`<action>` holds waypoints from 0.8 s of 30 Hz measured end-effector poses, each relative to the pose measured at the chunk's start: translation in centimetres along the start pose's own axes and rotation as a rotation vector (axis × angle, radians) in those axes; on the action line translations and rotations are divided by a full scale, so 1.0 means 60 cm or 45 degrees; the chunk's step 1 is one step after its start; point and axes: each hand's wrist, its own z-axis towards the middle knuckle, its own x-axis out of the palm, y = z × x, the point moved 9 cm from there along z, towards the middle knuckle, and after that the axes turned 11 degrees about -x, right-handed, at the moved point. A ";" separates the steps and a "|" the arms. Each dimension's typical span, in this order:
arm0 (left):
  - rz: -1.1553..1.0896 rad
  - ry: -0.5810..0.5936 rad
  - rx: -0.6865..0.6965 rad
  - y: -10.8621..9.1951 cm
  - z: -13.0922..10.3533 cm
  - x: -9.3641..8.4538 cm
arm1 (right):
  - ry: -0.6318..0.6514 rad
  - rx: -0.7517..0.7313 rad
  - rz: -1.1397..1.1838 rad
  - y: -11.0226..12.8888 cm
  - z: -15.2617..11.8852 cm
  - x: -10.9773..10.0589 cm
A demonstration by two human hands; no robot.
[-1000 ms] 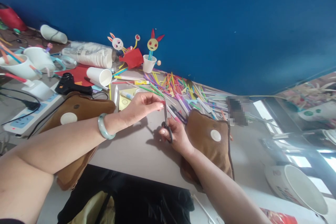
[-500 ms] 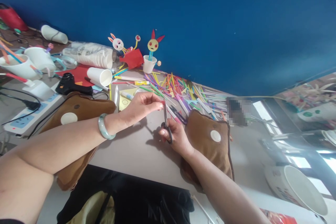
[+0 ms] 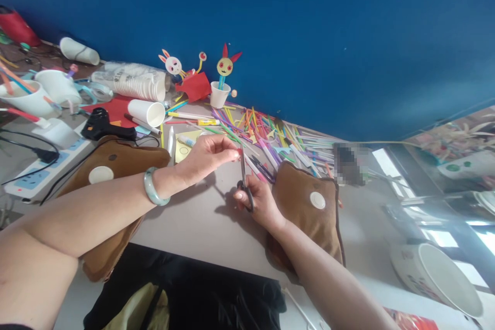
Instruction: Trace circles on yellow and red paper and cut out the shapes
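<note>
My right hand [image 3: 260, 200] is closed round the dark handles of a pair of scissors [image 3: 243, 172], blades pointing up and away from me. Pinched between thumb and fingertips of my left hand [image 3: 207, 157] is a small red piece [image 3: 240, 152], perhaps paper; most of it is hidden by the fingers. The blades are right at this piece, by the left fingertips. A pale green bangle [image 3: 153, 186] circles my left wrist. Both hands are held above the light table [image 3: 185, 232].
Brown cushions [image 3: 309, 206] lie under both forearms. Behind the hands spread many coloured pipe cleaners [image 3: 266, 129]. A paper cup [image 3: 147, 112], a black glue gun [image 3: 102, 125] and a power strip [image 3: 48, 165] are left. Two rabbit figures [image 3: 225, 68] stand by the blue wall [image 3: 309, 36].
Almost nothing differs. Both hands, the scissors and the red piece keep nearly the same place, with only a very slight shift of the view.
</note>
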 end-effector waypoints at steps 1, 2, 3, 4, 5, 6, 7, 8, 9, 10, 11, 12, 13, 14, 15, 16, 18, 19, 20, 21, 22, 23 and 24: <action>-0.001 0.002 0.004 -0.001 0.000 0.000 | 0.002 -0.002 -0.003 0.001 0.000 0.000; -0.001 0.004 0.008 -0.002 0.000 0.000 | 0.004 -0.003 -0.006 0.001 0.000 0.001; -0.001 0.005 0.010 -0.002 0.000 0.000 | 0.005 -0.003 -0.009 0.002 0.000 0.001; -0.002 0.004 0.012 -0.002 0.000 0.000 | 0.004 -0.001 -0.011 0.002 0.000 0.000; -0.003 0.002 0.014 -0.003 0.000 -0.001 | 0.002 0.003 -0.010 0.001 0.000 0.000; -0.003 -0.002 0.018 -0.003 0.000 -0.001 | 0.001 0.008 -0.007 0.001 0.000 0.000; -0.002 -0.003 0.023 -0.004 0.000 -0.001 | -0.002 0.013 -0.004 0.001 0.000 0.000; -0.001 -0.005 0.027 -0.004 -0.001 -0.002 | -0.004 0.017 0.001 0.000 0.000 0.000; -0.002 -0.006 0.030 -0.005 -0.001 -0.002 | -0.005 0.020 0.004 0.000 0.000 0.000; -0.003 -0.006 0.031 -0.004 -0.001 -0.002 | -0.004 0.021 0.005 0.000 0.000 0.000; -0.007 -0.006 0.032 -0.004 -0.001 -0.003 | -0.004 0.022 0.005 0.000 0.000 0.000; -0.011 -0.008 0.034 -0.004 -0.001 -0.003 | -0.002 0.022 0.005 0.000 0.000 0.000; -0.012 -0.009 0.039 -0.004 -0.001 -0.004 | 0.002 0.021 0.004 -0.001 0.000 0.000; -0.011 -0.012 0.047 -0.004 -0.001 -0.004 | 0.005 0.020 0.003 -0.001 0.000 0.000; -0.007 -0.013 0.056 -0.004 -0.001 -0.005 | 0.008 0.020 0.002 -0.002 0.000 0.001; -0.002 -0.014 0.064 -0.003 -0.001 -0.005 | 0.009 0.022 0.001 -0.002 0.000 0.001; 0.007 -0.021 0.069 -0.001 0.000 -0.007 | 0.008 0.026 0.001 -0.004 0.000 0.001; 0.011 -0.027 0.066 0.001 0.001 -0.008 | 0.008 0.029 0.000 -0.005 0.000 0.001; 0.015 -0.035 0.059 0.003 0.001 -0.010 | 0.006 0.032 0.001 -0.006 0.000 0.001; 0.019 -0.040 0.052 0.004 0.001 -0.010 | 0.007 0.034 0.002 -0.006 0.000 0.001; 0.023 -0.044 0.050 0.004 0.001 -0.011 | 0.006 0.034 0.003 -0.006 0.000 0.002; 0.027 -0.042 0.050 0.003 0.001 -0.010 | 0.005 0.035 0.002 -0.007 0.000 0.002; 0.029 -0.039 0.055 0.001 0.001 -0.010 | 0.004 0.035 0.000 -0.007 0.000 0.002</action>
